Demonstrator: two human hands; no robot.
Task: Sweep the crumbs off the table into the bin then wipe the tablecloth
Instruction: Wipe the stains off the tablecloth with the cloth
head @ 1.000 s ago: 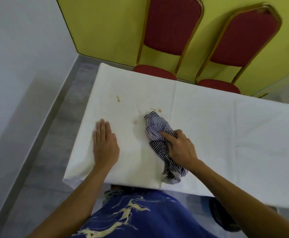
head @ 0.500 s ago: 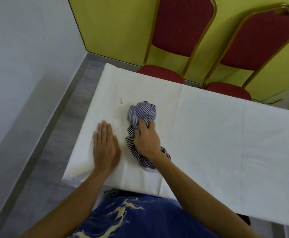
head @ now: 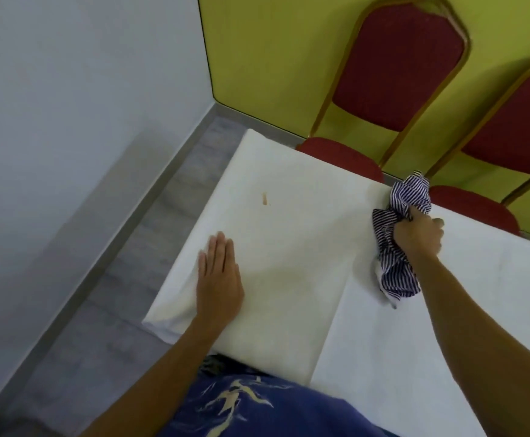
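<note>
My left hand [head: 218,283] lies flat, palm down, fingers straight and together, on the near left part of the tablecloth [head: 289,247], close to the left edge of the counter. It grips nothing.

My right hand [head: 419,236] is fisted tight around a striped rag [head: 396,247], blue and white, bunched up. Rag sits at the far edge of the counter, right of centre, top end poking up past the edge in front of the chairs, bottom end trailing toward me on the cloth beside my forearm. Rag touches the cloth under the fist.

Tablecloth is white with a fold line running near to far, just left of the rag. One small brown stain [head: 265,198] on the far left area, well apart from both hands. A faint yellowish patch [head: 292,279] just right of my left hand. Cannot tell if any loose crumbs lie on the cloth, too small.

Two red chairs with gold frames at the far side: one [head: 393,74] behind the middle of the counter, the other [head: 509,127] to the right, its seat just behind the rag. Yellow wall [head: 273,58] behind them, grey floor [head: 115,279] on the left. No bin in view.
</note>
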